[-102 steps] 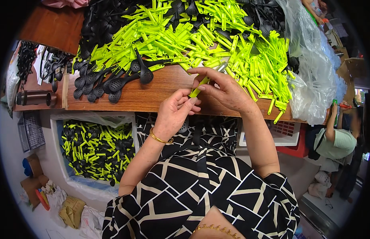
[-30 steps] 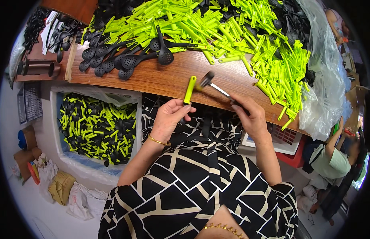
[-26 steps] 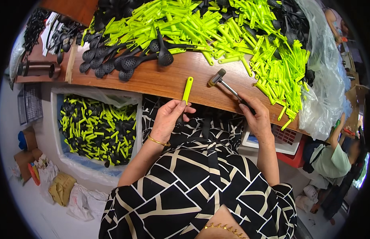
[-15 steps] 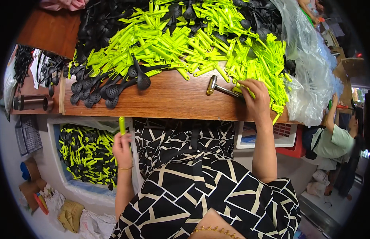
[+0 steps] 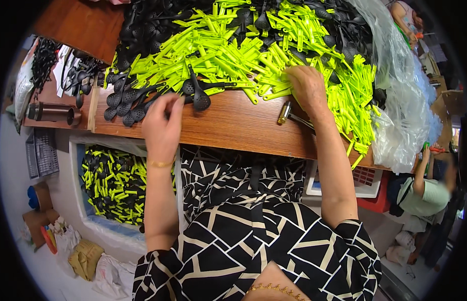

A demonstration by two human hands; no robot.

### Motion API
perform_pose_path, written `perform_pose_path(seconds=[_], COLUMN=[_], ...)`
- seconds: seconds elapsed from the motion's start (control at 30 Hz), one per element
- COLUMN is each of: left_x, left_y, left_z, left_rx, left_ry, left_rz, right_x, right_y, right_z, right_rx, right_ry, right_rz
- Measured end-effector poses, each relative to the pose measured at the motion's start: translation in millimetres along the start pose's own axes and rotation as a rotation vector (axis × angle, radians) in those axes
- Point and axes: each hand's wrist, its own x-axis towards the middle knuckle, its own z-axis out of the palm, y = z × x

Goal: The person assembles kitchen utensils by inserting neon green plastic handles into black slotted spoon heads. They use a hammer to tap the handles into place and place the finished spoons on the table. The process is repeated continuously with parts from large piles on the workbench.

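Spoons [image 5: 124, 109] are drawing left hand [image 5: 163, 123] from crate [image 5: 77, 180], likely starting another round. Right hand [image 5: 309, 90] is reaching handles [image 5: 223, 60]; grips aren't showing.

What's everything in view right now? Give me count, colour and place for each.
handles: many, lime green, heaped on the table
spoons: many, black, beyond the handles and left of them
hammer: one, gold-brown head, on the table's bare front
table: at least one, brown, ahead
bin: one, white, below the table's left, holding green and black pieces
flask: one, brown, far left
plastic sheet: at least one, clear, table's right
crates: at least two, white and red, below right
sacks: several, white and brown, lower left
co-workers: at least two, right edge
left hand: one, bare, by the spoons
right hand: one, bare, at the handles
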Motion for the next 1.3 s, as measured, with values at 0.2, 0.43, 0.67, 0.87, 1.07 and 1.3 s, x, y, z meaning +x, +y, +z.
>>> perform_pose_path(seconds=[0.2,0.43,0.67,0.87,1.07,1.3], left_x=[64,70,71,69,55,37], left_y=[-26,-32,-28,-43,-15,-6], left_z=[46,57,58,62,53,45], left_rx=[0.622,0.614,0.592,0.392,0.152,-0.556], left_ry=[0.020,0.007,0.010,0.049,0.087,-0.044], left_rz=[0.234,0.184,0.150,0.149,0.210,-0.094], right_x=[-23,-8,39,25,65,76], right_y=[9,29,33,47,40,56], right_z=[-16,-25,1,-5,-14,13], right_rx=[0.055,0.172,-0.223,-0.061,-0.131,-0.211], right_ry=[0.020,0.065,0.026,-0.016,0.129,0.156], right_rz=[-0.018,0.078,0.132,0.113,0.186,0.189])
